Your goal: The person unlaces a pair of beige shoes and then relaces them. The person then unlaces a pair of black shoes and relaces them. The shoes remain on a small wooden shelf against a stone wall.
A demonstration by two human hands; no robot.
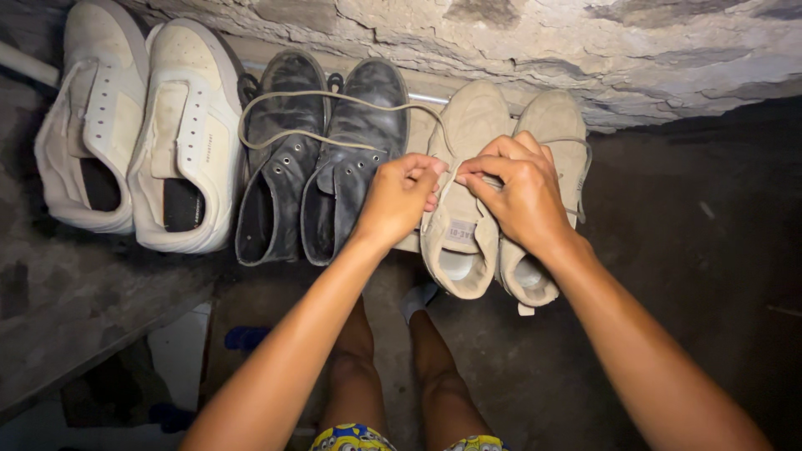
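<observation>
A pair of beige sneakers stands toes-first against a rough stone wall. My left hand and my right hand are over the left beige sneaker, fingers pinched together on its beige lace. The lace runs in a long loop leftwards across a pair of black high-top shoes. The right beige sneaker is partly hidden under my right hand.
A pair of white sneakers stands at the far left on a raised concrete ledge. The stone wall runs across the top. Dark floor lies to the right. My bare legs and a white-socked foot are below the shoes.
</observation>
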